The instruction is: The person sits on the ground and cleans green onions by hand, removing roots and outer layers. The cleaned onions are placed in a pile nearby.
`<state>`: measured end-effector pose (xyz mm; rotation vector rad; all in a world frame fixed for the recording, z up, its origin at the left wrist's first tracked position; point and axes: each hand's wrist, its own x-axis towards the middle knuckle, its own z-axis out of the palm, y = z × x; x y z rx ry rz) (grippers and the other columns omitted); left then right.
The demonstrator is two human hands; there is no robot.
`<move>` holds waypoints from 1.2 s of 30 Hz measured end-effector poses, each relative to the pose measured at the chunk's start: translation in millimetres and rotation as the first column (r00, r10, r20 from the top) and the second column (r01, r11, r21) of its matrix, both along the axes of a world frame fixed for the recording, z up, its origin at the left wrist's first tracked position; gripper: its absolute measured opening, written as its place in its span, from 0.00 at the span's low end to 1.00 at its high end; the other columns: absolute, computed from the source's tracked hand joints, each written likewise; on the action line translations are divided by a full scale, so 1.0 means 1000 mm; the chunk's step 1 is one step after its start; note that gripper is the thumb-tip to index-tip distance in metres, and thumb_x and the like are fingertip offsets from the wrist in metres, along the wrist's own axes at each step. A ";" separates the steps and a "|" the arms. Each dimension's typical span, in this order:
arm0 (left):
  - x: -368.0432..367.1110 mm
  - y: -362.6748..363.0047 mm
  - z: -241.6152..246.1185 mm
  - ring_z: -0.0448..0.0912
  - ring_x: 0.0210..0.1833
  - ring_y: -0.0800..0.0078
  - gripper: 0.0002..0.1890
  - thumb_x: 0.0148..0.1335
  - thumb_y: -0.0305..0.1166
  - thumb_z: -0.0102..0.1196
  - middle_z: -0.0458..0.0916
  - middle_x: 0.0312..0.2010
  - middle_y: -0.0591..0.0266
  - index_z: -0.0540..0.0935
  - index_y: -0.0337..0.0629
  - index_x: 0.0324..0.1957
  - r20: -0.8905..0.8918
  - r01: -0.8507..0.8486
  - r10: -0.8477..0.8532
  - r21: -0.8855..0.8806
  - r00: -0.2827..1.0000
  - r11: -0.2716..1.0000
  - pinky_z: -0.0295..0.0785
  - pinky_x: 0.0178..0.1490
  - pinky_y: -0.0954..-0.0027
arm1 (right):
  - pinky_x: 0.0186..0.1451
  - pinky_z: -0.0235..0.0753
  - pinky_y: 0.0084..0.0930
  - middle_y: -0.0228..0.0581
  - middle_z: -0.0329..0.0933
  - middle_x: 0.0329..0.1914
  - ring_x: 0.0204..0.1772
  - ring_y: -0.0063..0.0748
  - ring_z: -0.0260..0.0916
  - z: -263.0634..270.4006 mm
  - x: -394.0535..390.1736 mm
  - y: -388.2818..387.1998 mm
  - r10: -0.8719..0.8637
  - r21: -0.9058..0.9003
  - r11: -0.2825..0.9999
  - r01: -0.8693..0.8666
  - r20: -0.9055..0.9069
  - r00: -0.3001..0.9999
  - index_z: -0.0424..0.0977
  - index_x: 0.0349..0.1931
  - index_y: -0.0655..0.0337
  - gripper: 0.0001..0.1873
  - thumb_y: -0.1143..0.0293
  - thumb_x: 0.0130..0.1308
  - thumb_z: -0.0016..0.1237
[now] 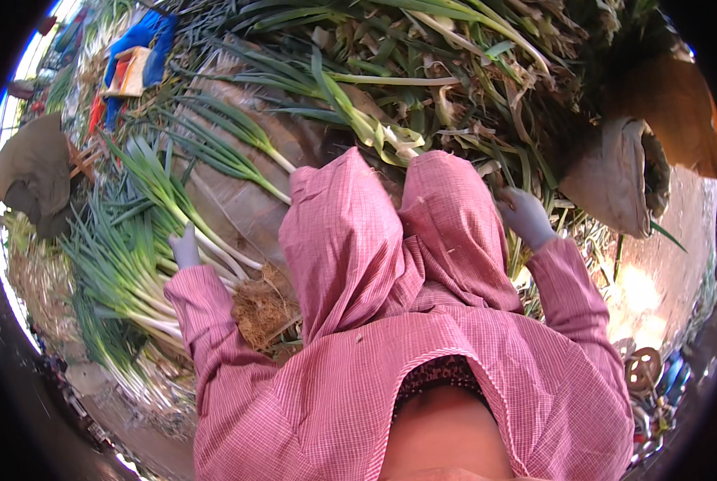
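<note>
My left hand [186, 246], in a pale glove, rests on the white stalks of a green onion pile [148, 288] to the left. Its fingers are partly hidden, so its hold is unclear. Brown roots [265, 309] lie beside the stalk ends. Also gloved, my right hand [522, 210] is beside my right knee, over leafy debris; its fingers are bent and whatever they touch is hard to see. Between and beyond my knees, a large green onion [364, 123] lies with its white end near them. Two thinner green onions [256, 171] lie left of my knees.
Heaped onion leaves and peelings [479, 102] lie ahead and to the right. A rolled-down cloth sack [614, 174] stands at the right. At the upper left are a blue seat-like object [157, 48] and a person in a dark hat [36, 168]. Brown sheeting [232, 210] covers ground before me.
</note>
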<state>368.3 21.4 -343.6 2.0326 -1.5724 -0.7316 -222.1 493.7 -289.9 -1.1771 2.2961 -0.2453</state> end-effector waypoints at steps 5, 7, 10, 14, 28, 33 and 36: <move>-0.050 -0.007 -0.028 0.74 0.41 0.70 0.25 0.63 0.41 0.60 0.79 0.42 0.57 0.76 0.33 0.55 -0.256 0.154 -0.113 0.146 0.960 0.977 0.70 0.47 0.71 | 0.51 0.75 0.44 0.50 0.79 0.41 0.47 0.53 0.76 -0.043 -0.021 -0.101 0.042 -0.237 0.970 -0.048 -0.031 0.999 0.77 0.45 0.61 0.16 0.60 0.64 0.48; -0.101 -0.005 -0.020 0.73 0.33 0.76 0.19 0.64 0.40 0.58 0.79 0.35 0.64 0.79 0.38 0.51 -0.274 0.283 -0.244 0.110 0.930 0.953 0.70 0.37 0.74 | 0.52 0.75 0.43 0.49 0.79 0.42 0.47 0.52 0.76 -0.059 -0.035 -0.148 0.084 -0.248 0.962 -0.113 -0.126 0.988 0.76 0.47 0.60 0.16 0.61 0.65 0.47; -0.180 0.008 -0.003 0.72 0.31 0.83 0.15 0.65 0.38 0.57 0.78 0.32 0.69 0.80 0.41 0.49 -0.445 0.334 -0.246 0.131 0.861 0.933 0.67 0.30 0.78 | 0.53 0.75 0.42 0.45 0.79 0.45 0.52 0.49 0.75 -0.080 -0.057 -0.214 0.144 -0.147 0.970 -0.194 -0.297 0.944 0.75 0.50 0.58 0.16 0.61 0.65 0.47; -0.258 0.023 0.015 0.79 0.39 0.74 0.20 0.68 0.42 0.54 0.81 0.40 0.66 0.75 0.42 0.57 -0.531 0.465 -0.264 0.290 0.805 0.836 0.74 0.40 0.73 | 0.53 0.75 0.40 0.38 0.79 0.47 0.55 0.44 0.75 -0.098 -0.077 -0.271 0.316 0.061 0.942 -0.330 -0.491 0.812 0.76 0.50 0.55 0.17 0.63 0.61 0.52; -0.461 0.059 -0.009 0.76 0.52 0.46 0.29 0.69 0.50 0.49 0.75 0.50 0.44 0.66 0.32 0.57 -0.722 0.553 0.499 0.690 0.479 0.467 0.73 0.56 0.40 | 0.45 0.75 0.39 0.49 0.81 0.37 0.40 0.48 0.79 0.031 -0.058 -0.294 0.455 -0.029 0.889 -0.457 0.161 0.876 0.73 0.51 0.59 0.20 0.55 0.67 0.47; -0.504 0.049 0.028 0.72 0.28 0.65 0.14 0.73 0.41 0.45 0.68 0.25 0.63 0.68 0.44 0.32 -0.821 0.461 0.536 0.560 0.196 0.688 0.77 0.49 0.47 | 0.41 0.75 0.32 0.39 0.77 0.33 0.34 0.31 0.73 0.063 -0.050 -0.248 0.280 0.054 0.934 -0.354 0.507 0.815 0.72 0.48 0.65 0.19 0.64 0.60 0.52; -0.521 0.053 0.049 0.66 0.20 0.71 0.14 0.72 0.42 0.45 0.66 0.21 0.66 0.68 0.46 0.30 -0.778 0.339 0.565 0.628 0.273 0.701 0.74 0.32 0.57 | 0.37 0.73 0.30 0.36 0.74 0.30 0.33 0.28 0.70 0.074 -0.037 -0.211 0.153 -0.065 0.988 -0.141 0.542 0.827 0.72 0.46 0.64 0.15 0.64 0.63 0.52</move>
